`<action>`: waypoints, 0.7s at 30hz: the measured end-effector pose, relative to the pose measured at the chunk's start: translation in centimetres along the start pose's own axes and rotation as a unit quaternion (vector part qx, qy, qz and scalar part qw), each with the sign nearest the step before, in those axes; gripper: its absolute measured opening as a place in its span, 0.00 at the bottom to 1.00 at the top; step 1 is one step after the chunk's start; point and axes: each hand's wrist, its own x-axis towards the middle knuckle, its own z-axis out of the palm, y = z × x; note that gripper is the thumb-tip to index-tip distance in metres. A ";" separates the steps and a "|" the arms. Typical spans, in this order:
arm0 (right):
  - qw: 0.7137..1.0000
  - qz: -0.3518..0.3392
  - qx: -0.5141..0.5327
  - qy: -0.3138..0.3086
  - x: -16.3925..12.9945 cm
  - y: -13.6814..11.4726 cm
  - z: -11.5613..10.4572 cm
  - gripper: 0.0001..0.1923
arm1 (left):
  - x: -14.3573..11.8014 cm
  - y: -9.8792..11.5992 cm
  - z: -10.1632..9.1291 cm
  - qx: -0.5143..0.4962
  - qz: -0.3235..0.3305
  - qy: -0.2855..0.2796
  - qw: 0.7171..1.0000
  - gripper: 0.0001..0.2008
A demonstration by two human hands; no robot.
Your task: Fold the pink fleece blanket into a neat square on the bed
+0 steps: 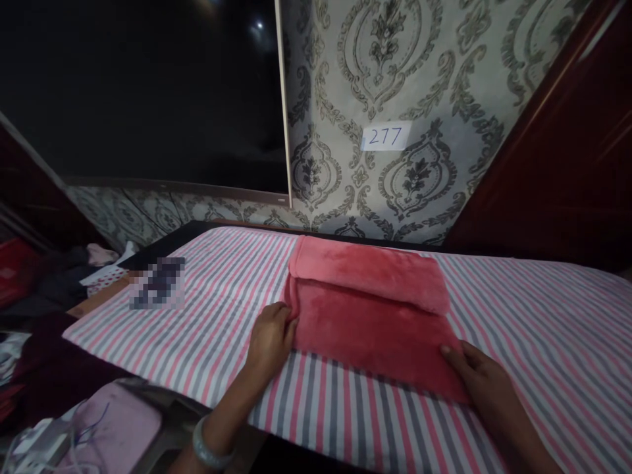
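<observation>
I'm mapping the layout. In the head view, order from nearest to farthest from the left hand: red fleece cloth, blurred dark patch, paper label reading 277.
1. Red fleece cloth, touching the left hand.
2. Blurred dark patch, off to its left.
3. Paper label reading 277, up on the wall.

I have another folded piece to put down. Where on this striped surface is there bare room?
Bare striped sheet lies right of the red fleece cloth, out to the dark wooden panel. Another patch lies left of the left hand, toward the blurred patch. The middle is crowded: both hands, right hand included, touch the cloth.

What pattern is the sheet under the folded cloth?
Pink, grey and white stripes on the sheet, clearest in the head view.
</observation>
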 end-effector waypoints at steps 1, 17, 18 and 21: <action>1.000 0.009 0.003 0.003 -0.1 -0.2 0.0 0.26 | -0.1 -0.1 0.0 -0.025 -0.010 0.001 1.000 0.10; 0.999 0.029 0.028 0.001 -0.8 -1.0 0.3 0.24 | 2.6 -3.6 -3.4 -0.507 -0.191 -0.219 0.811 0.14; 0.999 0.029 0.039 -0.002 -0.9 -1.0 0.3 0.25 | 2.6 -3.6 -3.3 -0.526 -0.187 -0.198 0.805 0.14; 0.998 0.013 0.067 0.010 -1.3 -0.9 0.2 0.24 | 2.4 -3.9 -2.9 -0.562 -0.181 -0.150 0.793 0.14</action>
